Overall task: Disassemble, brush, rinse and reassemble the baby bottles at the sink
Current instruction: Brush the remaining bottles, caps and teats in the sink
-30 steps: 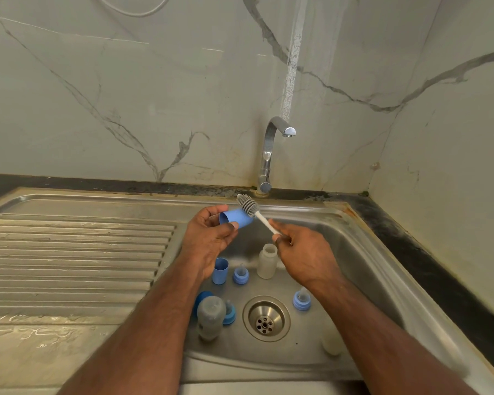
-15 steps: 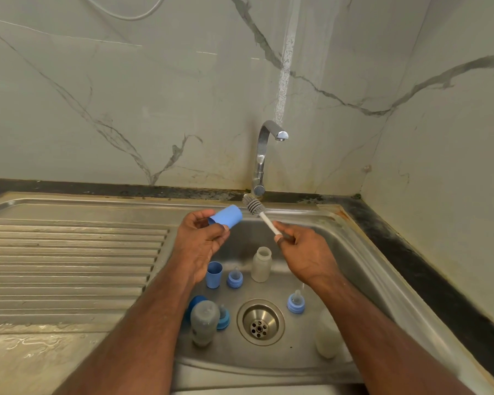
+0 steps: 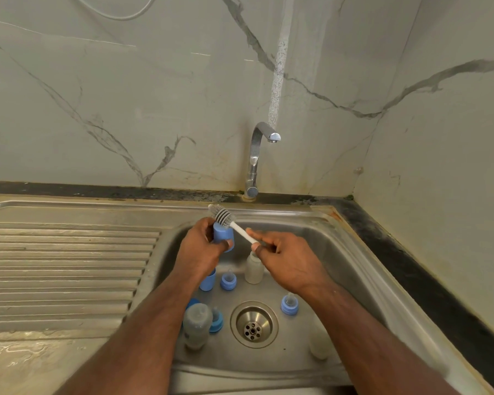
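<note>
My left hand [image 3: 201, 249] grips a blue bottle cap [image 3: 222, 236] upright above the sink basin [image 3: 340, 269]. My right hand [image 3: 285, 259] pinches the white handle of a bottle brush [image 3: 226, 218], whose grey bristle head lies across the top of the cap. Below in the basin stand a clear bottle [image 3: 253, 269], a second blue cap [image 3: 207, 280], and two blue collars with teats [image 3: 228, 281] [image 3: 289, 305]. A capless bottle [image 3: 197, 325] stands at the front left with a blue collar [image 3: 216, 322] beside it. Another clear bottle [image 3: 320, 346] stands at the front right.
The chrome tap [image 3: 257, 161] rises behind the basin, with no water running. The round drain [image 3: 253, 325] sits mid-basin. A ribbed steel draining board [image 3: 69, 266] stretches left. Marble walls close the back and right, with a dark counter strip [image 3: 428, 277] along the right.
My left hand has turned the blue cap from lying sideways to upright. The brush head has moved left and now lies over the cap's top. The camera has shifted slightly.
</note>
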A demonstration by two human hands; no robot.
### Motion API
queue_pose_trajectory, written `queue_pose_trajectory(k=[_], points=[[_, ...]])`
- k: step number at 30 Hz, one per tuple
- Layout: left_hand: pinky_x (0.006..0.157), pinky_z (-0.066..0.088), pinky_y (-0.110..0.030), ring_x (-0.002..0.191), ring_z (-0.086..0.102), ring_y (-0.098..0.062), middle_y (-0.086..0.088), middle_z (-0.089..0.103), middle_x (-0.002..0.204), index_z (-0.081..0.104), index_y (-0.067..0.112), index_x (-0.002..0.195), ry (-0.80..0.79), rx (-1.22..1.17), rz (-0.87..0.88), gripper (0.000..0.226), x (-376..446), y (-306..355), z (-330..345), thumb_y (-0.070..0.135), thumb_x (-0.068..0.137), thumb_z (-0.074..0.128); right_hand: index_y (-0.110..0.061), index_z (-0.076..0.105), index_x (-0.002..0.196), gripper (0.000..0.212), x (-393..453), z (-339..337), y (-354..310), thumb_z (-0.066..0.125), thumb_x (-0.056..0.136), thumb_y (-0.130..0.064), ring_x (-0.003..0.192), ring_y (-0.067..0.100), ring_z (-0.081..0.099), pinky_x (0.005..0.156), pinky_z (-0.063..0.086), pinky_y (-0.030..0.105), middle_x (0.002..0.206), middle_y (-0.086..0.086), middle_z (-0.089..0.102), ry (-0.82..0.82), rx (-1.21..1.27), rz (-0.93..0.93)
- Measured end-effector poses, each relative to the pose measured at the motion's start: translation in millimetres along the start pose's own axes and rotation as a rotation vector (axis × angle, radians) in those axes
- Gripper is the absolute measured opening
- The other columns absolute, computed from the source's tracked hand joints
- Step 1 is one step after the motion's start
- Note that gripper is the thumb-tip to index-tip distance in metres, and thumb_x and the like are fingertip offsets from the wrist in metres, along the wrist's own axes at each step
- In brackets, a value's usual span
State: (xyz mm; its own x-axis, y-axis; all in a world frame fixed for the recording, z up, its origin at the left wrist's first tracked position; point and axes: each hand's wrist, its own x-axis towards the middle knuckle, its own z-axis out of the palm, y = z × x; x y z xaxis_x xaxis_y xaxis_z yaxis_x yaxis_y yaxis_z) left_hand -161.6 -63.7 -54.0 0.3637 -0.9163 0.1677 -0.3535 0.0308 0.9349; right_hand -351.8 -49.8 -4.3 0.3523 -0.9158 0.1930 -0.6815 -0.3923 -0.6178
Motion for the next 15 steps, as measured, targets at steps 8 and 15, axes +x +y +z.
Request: queue_pose_trajectory(k=[8,15], points=[[0.096,0.055,-0.032,0.101,0.068,-0.007,0.013,0.072,0.104,0.068,0.019,0.122,0.018,-0.054,0.067,0.051,1.6,-0.1,-4.0,0.002,0.077,0.085,-0.044,0.052,0.14,0.039,2.0,-3.2,1.0,0.052,0.102,-0.036,0.062,0.003,0.051,0.058,0.04,0.014,0.08,-0.017,0.059,0.047,-0.069,0.018],[0.093,0.056,-0.029,0.098,0.07,-0.004,0.015,0.073,0.099,0.07,0.019,0.123,0.052,-0.125,0.045,0.053,2.3,-0.7,-6.9,0.002,0.076,0.086,-0.043,0.052,0.141,0.039,4.5,-5.0,3.5,0.05,0.103,-0.036,0.065,0.004,0.051,0.063,0.043,0.017,0.082,-0.016,0.06,0.062,-0.1,0.03]])
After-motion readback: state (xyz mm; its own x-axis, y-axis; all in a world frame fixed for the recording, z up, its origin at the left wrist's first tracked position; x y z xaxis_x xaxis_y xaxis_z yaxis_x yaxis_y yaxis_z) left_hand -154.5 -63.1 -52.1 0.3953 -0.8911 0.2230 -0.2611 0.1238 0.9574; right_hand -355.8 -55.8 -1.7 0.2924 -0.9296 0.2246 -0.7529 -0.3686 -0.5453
